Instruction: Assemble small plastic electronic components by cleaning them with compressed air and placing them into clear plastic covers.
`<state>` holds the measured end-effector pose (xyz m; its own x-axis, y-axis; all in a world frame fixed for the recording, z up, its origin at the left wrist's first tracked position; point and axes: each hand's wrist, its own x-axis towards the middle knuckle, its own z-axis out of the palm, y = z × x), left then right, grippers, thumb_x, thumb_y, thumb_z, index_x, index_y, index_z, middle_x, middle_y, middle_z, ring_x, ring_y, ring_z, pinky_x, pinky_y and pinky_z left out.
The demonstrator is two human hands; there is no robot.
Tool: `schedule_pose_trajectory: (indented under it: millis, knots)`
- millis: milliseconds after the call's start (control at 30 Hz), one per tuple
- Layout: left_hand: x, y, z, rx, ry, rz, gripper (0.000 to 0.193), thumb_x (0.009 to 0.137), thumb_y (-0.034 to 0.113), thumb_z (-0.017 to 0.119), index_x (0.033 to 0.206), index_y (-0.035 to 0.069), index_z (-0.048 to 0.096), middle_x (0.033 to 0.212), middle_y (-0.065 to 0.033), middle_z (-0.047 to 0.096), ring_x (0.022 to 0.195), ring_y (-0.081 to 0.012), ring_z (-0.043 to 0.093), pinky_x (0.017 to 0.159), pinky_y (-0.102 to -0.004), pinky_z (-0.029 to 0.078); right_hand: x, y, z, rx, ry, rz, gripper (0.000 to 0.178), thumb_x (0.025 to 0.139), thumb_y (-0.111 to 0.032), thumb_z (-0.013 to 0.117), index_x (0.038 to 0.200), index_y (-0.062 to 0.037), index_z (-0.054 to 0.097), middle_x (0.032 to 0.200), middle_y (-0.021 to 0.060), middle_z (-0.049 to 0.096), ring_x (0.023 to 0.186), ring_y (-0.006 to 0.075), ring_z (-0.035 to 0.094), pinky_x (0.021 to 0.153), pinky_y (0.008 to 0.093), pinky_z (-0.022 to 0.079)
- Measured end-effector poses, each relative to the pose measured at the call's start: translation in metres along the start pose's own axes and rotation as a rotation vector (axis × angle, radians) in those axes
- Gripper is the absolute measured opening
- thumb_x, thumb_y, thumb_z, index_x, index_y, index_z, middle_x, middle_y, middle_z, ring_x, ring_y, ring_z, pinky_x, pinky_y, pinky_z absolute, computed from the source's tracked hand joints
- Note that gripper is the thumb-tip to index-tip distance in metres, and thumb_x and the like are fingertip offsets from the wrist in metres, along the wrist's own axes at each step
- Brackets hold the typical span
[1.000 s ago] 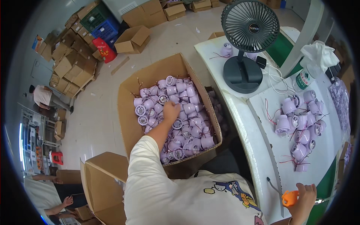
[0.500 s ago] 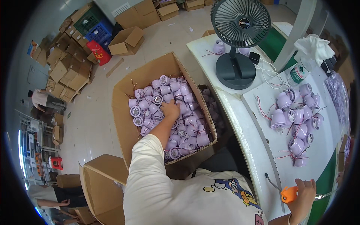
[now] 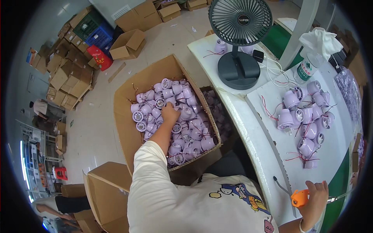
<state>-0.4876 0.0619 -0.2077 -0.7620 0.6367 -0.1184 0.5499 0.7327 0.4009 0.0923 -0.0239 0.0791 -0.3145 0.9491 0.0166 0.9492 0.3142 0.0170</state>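
Observation:
My left hand [image 3: 170, 113] reaches into a large open cardboard box [image 3: 125, 116] full of lilac cup-shaped housings [image 3: 208, 144] with thin red wires. Its fingers curl down over one of these housings; the fingertips are partly hidden among the pieces. At the lower right, over the table edge, my right hand [image 3: 316, 200] grips an orange air blow gun [image 3: 299, 198]. The gun's thin dark bent nozzle points up and to the left, and a metal fitting and hose come out on the other side of the hand.
More lilac housings [image 3: 309, 130] lie heaped on the white table [image 3: 268, 155] at the right. A black fan [image 3: 239, 70] and a clear bottle [image 3: 306, 70] stand farther back. Another box [image 3: 110, 182] is open at my left. Stacked cartons [image 3: 72, 77] and other people are far left.
The whole view has shifted slightly left. My left hand has moved a little left over the housings in the box. My right hand still holds the blow gun at about the same place.

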Motion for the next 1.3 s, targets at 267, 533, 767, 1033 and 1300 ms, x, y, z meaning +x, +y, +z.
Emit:
schedule_pose_trajectory:
  millis: [267, 533, 767, 1033, 1300]
  knots:
    - [0.003, -0.024, -0.035, -0.115, 0.006, 0.296, 0.072, 0.06, 0.019, 0.074, 0.126, 0.007, 0.049, 0.108, -0.0244, 0.056, 0.1, -0.0399, 0.056, 0.092, -0.0397, 0.046, 0.0, 0.009, 0.003, -0.007, -0.021, -0.036, 0.05, 0.047, -0.007, 0.077, 0.094, -0.0013, 0.061, 0.072, 0.0123, 0.053, 0.073, 0.0327, 0.052, 0.096, 0.0542, 0.041]
    - [-0.015, -0.062, -0.039, 0.175, -0.372, 0.227, 0.066, 0.06, 0.024, 0.071, 0.121, 0.004, 0.056, 0.111, -0.0281, 0.056, 0.105, -0.0406, 0.057, 0.095, -0.0386, 0.046, 0.004, 0.018, 0.005, 0.006, -0.028, -0.1, 0.053, 0.048, -0.009, 0.078, 0.097, -0.0018, 0.06, 0.072, 0.0128, 0.052, 0.072, 0.0332, 0.052, 0.096, 0.0544, 0.041]
    - [-0.032, -0.063, -0.031, 0.13, -0.5, 0.202, 0.08, 0.059, 0.05, 0.078, 0.119, 0.002, 0.058, 0.114, -0.028, 0.058, 0.107, -0.038, 0.058, 0.093, -0.0378, 0.046, 0.004, 0.016, 0.004, 0.012, -0.037, -0.09, 0.052, 0.048, -0.007, 0.076, 0.097, -0.0009, 0.06, 0.071, 0.0129, 0.051, 0.071, 0.0336, 0.052, 0.097, 0.0542, 0.041]
    - [-0.048, -0.058, -0.043, 0.061, -0.389, 0.219, 0.077, 0.059, 0.052, 0.08, 0.116, 0.005, 0.061, 0.115, -0.0147, 0.064, 0.103, -0.0313, 0.062, 0.087, -0.0338, 0.049, 0.008, 0.01, -0.008, 0.027, -0.078, -0.067, 0.048, 0.048, -0.008, 0.077, 0.093, -0.001, 0.062, 0.069, 0.0122, 0.051, 0.071, 0.0325, 0.053, 0.098, 0.0542, 0.04]
    - [-0.132, 0.071, -0.16, 0.235, 0.006, 0.809, 0.061, 0.055, 0.029, 0.083, 0.111, 0.017, 0.063, 0.096, -0.0069, 0.063, 0.098, -0.0266, 0.059, 0.101, -0.0713, 0.02, 0.118, -0.114, -0.045, 0.174, 0.084, -0.623, 0.026, 0.056, -0.016, 0.076, 0.073, -0.0045, 0.06, 0.06, 0.0098, 0.055, 0.062, 0.0291, 0.058, 0.071, 0.043, 0.049]
